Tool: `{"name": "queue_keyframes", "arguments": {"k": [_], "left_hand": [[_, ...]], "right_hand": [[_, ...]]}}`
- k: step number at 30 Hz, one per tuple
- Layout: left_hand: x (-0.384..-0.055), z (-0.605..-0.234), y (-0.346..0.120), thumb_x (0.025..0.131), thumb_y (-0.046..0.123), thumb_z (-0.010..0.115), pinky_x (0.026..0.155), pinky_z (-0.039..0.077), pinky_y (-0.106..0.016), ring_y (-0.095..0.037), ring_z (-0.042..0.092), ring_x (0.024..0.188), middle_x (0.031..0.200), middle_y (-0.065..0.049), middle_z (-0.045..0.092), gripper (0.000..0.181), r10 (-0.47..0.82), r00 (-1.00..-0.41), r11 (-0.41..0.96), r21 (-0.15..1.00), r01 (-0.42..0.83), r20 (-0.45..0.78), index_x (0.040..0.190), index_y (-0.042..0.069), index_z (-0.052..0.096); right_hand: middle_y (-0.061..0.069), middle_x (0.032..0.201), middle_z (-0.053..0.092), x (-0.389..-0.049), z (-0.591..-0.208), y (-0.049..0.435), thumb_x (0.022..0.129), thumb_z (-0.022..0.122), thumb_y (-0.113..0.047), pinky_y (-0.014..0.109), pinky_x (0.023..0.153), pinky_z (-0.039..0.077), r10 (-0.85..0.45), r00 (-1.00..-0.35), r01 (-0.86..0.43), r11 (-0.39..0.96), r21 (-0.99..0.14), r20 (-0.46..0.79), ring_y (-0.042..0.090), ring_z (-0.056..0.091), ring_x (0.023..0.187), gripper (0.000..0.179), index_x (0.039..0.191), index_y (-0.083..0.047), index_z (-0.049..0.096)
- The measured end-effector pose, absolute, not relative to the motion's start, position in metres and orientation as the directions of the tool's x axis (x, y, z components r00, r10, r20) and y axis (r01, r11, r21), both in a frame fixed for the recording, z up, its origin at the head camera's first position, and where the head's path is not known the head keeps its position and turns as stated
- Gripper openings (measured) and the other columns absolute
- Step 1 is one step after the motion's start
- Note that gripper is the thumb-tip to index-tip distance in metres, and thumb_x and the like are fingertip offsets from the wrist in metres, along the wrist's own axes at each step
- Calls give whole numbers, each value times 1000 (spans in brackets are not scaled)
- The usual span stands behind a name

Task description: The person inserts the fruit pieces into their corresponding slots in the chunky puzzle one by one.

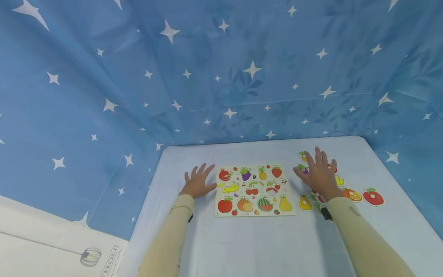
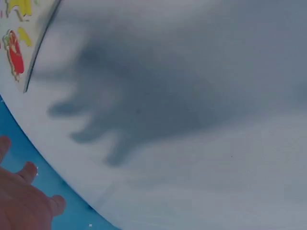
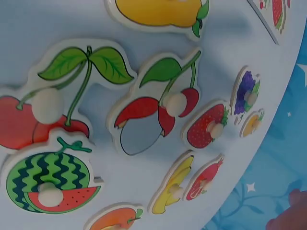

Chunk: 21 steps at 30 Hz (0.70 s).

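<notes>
A fruit puzzle board (image 1: 290,212) lies flat on the table, its fruit pictures facing up. Just off its left edge is my left hand (image 1: 199,182), fingers spread, holding nothing; in the left wrist view its fingers show at the lower left corner. My right hand (image 1: 320,175) hovers with spread fingers over loose knobbed fruit pieces, partly hiding them. From the right wrist these include a watermelon piece (image 3: 48,167), a cherry piece (image 3: 14,124), a red fruit piece with a pale centre (image 3: 139,136), a strawberry piece (image 3: 199,134), a banana piece (image 3: 175,177) and a grape piece (image 3: 244,88).
A pear piece (image 1: 305,204) lies between the board and the right forearm. Farther right are an orange piece (image 1: 353,195) and a red apple piece (image 1: 373,197). The white table (image 1: 256,246) meets a blue star-patterned cloth (image 1: 207,57) at its back.
</notes>
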State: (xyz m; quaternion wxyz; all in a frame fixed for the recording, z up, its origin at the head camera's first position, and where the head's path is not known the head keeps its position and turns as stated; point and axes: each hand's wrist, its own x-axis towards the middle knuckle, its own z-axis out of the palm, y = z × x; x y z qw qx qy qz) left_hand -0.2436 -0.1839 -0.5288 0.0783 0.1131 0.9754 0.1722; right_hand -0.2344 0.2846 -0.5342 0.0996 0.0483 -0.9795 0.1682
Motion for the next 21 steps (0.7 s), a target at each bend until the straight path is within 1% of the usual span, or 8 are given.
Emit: {"name": "queue_keyframes", "arguments": {"k": [2,6,9,13,16,21], "left_hand": [[-243,-533,-185,100,47,71,121,6,-78,-48,17,158,176,-13,25,79,269,-953,912,353,206,-137,169,31,35],[-243,-544,-187,98,51,72,120,7,-78,-48,21,158,174,-13,29,78,284,-945,926,302,226,-161,167,32,40],[-242,-554,-188,97,55,72,120,7,-78,-47,21,158,174,-12,29,78,282,-944,933,281,227,-174,166,34,42],[-242,-568,-186,96,58,71,121,5,-78,-47,18,159,175,-13,27,79,287,-940,928,296,226,-186,166,34,43],[-240,-573,-183,95,60,70,120,6,-78,-47,16,159,176,-14,25,80,283,-938,926,310,213,-199,165,33,43],[-238,-576,-188,94,60,71,119,9,-81,-48,15,159,176,-14,25,79,242,-949,933,317,170,-201,165,35,45]], "right_hand": [[40,168,14,-236,-534,288,102,63,-53,87,112,7,-50,-979,-116,935,-334,199,61,15,152,83,159,1,38],[41,167,13,-240,-531,295,101,66,-51,85,114,4,-30,-988,-83,929,-361,151,61,14,152,86,160,3,36],[42,166,13,-240,-528,305,101,68,-49,85,115,1,-10,-994,-51,928,-368,111,62,14,151,87,160,5,34],[44,164,15,-241,-523,320,100,69,-47,85,115,0,15,-996,-20,927,-375,89,65,19,147,87,159,6,33],[46,162,17,-246,-516,332,100,69,-48,85,114,4,20,-997,-11,922,-387,77,68,24,143,88,159,7,33],[47,159,24,-260,-500,342,101,70,-46,86,109,17,-4,-1000,-13,920,-392,25,71,31,139,87,158,9,34]]}}
